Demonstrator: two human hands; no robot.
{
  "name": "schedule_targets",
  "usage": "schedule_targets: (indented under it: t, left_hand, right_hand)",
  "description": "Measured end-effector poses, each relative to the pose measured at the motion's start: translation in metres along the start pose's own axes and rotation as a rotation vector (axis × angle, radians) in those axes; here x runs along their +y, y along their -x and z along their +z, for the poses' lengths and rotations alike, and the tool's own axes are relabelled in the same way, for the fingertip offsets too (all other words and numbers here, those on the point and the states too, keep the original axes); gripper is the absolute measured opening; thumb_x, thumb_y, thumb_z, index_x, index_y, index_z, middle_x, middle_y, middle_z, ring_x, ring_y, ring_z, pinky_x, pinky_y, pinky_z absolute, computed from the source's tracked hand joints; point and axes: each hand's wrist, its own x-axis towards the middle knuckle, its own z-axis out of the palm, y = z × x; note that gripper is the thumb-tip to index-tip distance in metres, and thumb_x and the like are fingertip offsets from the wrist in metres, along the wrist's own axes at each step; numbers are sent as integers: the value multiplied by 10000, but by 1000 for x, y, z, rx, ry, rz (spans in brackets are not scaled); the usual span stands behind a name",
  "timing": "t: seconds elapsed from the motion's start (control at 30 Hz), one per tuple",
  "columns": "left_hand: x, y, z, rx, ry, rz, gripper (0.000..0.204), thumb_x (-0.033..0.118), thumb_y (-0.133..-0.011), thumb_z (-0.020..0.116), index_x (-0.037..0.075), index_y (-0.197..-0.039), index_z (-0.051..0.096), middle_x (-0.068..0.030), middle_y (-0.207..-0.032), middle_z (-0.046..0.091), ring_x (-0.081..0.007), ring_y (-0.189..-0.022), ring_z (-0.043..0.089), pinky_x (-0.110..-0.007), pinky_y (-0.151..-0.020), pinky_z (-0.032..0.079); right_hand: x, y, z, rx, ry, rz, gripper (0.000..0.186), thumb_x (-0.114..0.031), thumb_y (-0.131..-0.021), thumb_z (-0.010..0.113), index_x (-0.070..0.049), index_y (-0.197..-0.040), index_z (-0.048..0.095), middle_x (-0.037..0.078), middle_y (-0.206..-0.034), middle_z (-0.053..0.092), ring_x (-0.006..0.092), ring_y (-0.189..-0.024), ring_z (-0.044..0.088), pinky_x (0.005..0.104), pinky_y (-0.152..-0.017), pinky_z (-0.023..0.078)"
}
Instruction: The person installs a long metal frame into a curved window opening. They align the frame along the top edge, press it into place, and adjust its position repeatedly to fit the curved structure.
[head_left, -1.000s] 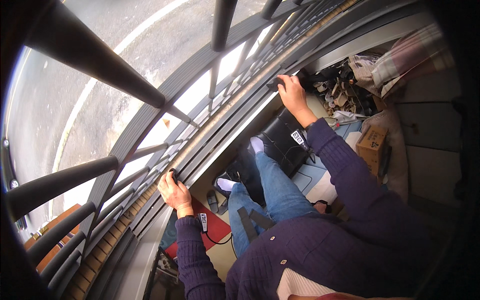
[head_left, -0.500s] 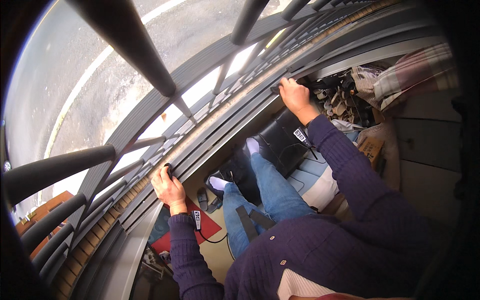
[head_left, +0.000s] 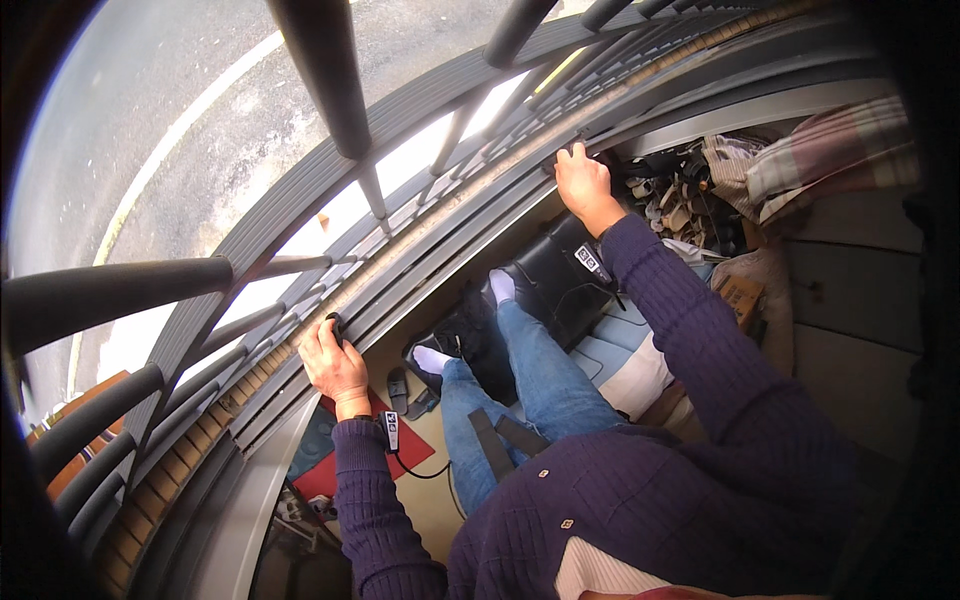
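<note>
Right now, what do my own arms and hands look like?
The left sleeve and right sleeve are dark purplish-navy, ribbed knit. The left fingers and right fingers are gloveless. Beside each sleeve's end is a white module with dark markings; a black cable trails from the left one.

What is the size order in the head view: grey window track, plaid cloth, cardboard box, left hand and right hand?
1. Grey window track
2. Plaid cloth
3. Left hand and right hand: too alike to rank
4. Cardboard box, visible part only

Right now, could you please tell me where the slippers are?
In the head view, the slippers lie left of centre, by the red mat, right of the left hand.
</note>
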Motion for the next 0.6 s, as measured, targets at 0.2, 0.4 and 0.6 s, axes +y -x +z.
schedule_targets:
  t: [0.2,0.4,0.6]
  left_hand:
    - [1,0,0,12,7,10,436,80,-742,647,126,-1174,619,-87,-1241,586,-336,-1153,538,-448,-991,450]
    - [-3,1,4,19,-14,20,433,79,-739,652,129,-1168,622,-79,-1245,587,-333,-1141,547,-445,-987,454]
    - [-4,1,4,3,-12,5,456,74,-724,673,123,-1174,619,-81,-1265,586,-331,-1181,534,-442,-1006,447]
  right_hand:
    - [-7,7,-4,-52,-46,51,320,-356,-965,592,-43,-1026,620,203,-1125,542,403,-888,684,498,-776,551]
    - [-18,-3,14,8,-45,166,264,-287,-945,594,-29,-996,618,196,-1085,568,398,-857,691,491,-750,563]
    - [-73,33,4,79,-98,180,195,-247,-918,551,-69,-936,630,156,-977,607,384,-816,693,506,-738,569]
